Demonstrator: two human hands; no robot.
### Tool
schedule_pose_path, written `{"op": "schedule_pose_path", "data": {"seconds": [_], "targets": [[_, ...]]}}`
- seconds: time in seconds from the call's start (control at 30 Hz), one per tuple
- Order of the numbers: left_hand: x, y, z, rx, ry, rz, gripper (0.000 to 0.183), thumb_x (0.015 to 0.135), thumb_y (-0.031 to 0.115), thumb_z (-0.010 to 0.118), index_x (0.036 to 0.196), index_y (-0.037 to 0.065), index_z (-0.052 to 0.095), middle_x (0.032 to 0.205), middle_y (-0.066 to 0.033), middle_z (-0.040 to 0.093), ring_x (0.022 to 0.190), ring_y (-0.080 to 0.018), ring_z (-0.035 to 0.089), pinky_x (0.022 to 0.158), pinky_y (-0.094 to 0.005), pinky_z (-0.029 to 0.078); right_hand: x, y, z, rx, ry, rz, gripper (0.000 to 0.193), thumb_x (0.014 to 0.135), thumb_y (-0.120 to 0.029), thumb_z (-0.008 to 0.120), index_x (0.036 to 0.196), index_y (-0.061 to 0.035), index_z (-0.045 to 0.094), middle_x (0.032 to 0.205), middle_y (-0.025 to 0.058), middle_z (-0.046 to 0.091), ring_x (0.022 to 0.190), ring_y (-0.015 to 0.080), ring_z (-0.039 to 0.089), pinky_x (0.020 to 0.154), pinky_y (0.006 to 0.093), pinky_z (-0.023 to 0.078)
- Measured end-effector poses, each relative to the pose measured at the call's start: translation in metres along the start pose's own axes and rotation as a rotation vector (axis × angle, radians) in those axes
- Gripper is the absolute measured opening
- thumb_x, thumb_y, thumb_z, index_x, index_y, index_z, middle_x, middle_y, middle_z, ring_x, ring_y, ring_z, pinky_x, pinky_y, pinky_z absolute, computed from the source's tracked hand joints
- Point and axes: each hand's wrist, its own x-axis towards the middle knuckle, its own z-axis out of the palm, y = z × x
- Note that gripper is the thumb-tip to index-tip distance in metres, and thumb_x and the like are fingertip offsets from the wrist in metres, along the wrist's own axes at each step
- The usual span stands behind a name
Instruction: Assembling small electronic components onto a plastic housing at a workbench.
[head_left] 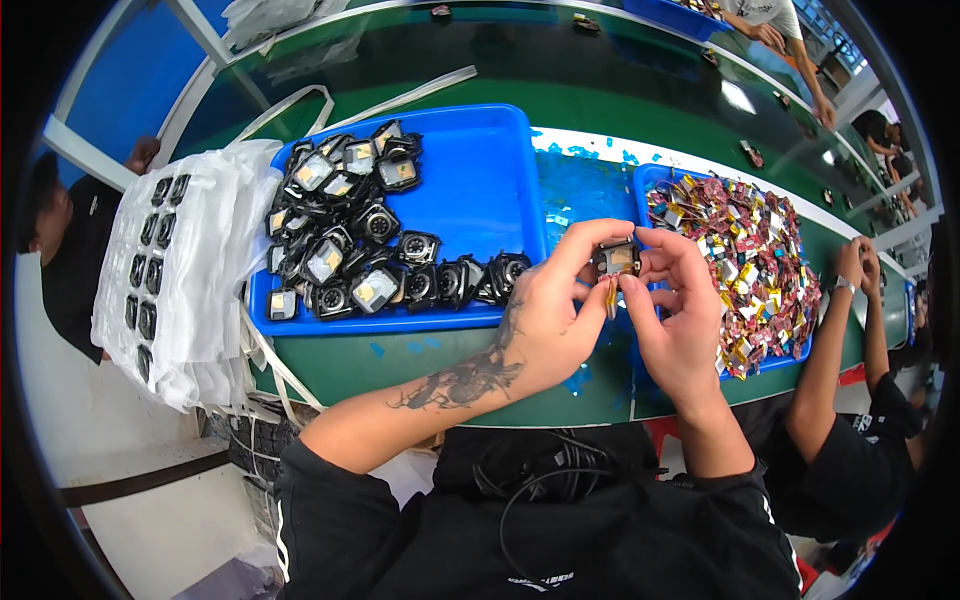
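A small square black part (616,260) with a pale, shiny face sits pinched between both hands, held up above the green table (420,365) in the gap between two blue trays. The left hand (548,315) grips its left edge with thumb and forefinger closed on it, and the right hand (678,320) closes on its right edge the same way — the two thumbs meet just below the part, where a thin yellowish strip (610,297) hangs down from it. The left forearm carries a dark tattoo, and both sleeves are black. Just to the left of the hands lies the larger blue tray (480,170), its left half heaped with similar black square parts (350,250), some showing pale faces and others round dark centres; its right half is bare. To the right of the hands the second blue tray (648,178) is piled with small pieces (750,260) in red, yellow and silver. Further left, touching the large tray, a stack of white plastic bags (190,290) holds a column of dark parts. Bits of blue film are stuck to the table between the trays. At the right edge another person's arm (835,350) reaches toward the tray of small pieces, and more people work along the far side of the table.
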Motion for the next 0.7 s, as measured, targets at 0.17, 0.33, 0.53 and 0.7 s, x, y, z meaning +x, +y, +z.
{"op": "schedule_pose_path", "data": {"seconds": [0.17,0.33,0.53,0.7], "targets": [[0.007,0.014,-0.015,0.617,0.046,0.354,0.059,0.085,-0.003,0.058,0.139,0.003,0.036,0.12,-0.0253,0.057,0.098,-0.042,0.063,0.081,-0.0442,0.053,0.028,-0.01,-0.015,-0.086,-0.162,0.003,0.039,0.082,0.004,0.065,0.119,-0.0036,0.055,0.084,0.0037,0.059,0.077,0.0107,0.061,0.064,0.0235,0.051],[0.011,0.031,-0.124,1.369,-0.125,0.289,0.036,0.077,0.03,0.076,0.102,0.008,0.062,0.091,-0.0073,0.068,0.09,-0.028,0.065,0.083,-0.0383,0.051,0.158,0.028,-0.035,-0.305,-0.326,0.079,0.041,0.078,-0.006,0.074,0.114,-0.0015,0.054,0.069,0.0025,0.061,0.067,0.0135,0.061,0.057,0.0257,0.045],[0.014,0.045,-0.11,1.254,-0.491,-0.214,0.051,0.072,0.047,0.076,0.101,0.007,0.065,0.099,-0.0113,0.064,0.103,-0.0289,0.061,0.091,-0.0403,0.048,0.245,0.1,-0.018,-0.188,-0.311,0.444,0.046,0.063,-0.009,0.089,0.095,-0.001,0.056,0.077,0.0079,0.061,0.063,0.0153,0.061,0.055,0.0302,0.054],[0.015,0.043,-0.124,1.186,-0.419,-0.128,0.037,0.074,0.028,0.077,0.102,0.007,0.066,0.101,-0.0146,0.067,0.097,-0.0327,0.064,0.086,-0.0411,0.05,0.239,0.113,-0.03,-0.851,-0.232,0.063,0.042,0.072,-0.024,0.082,0.101,-0.0007,0.063,0.095,0.0164,0.067,0.087,0.0302,0.067,0.079,0.0374,0.053]]}}
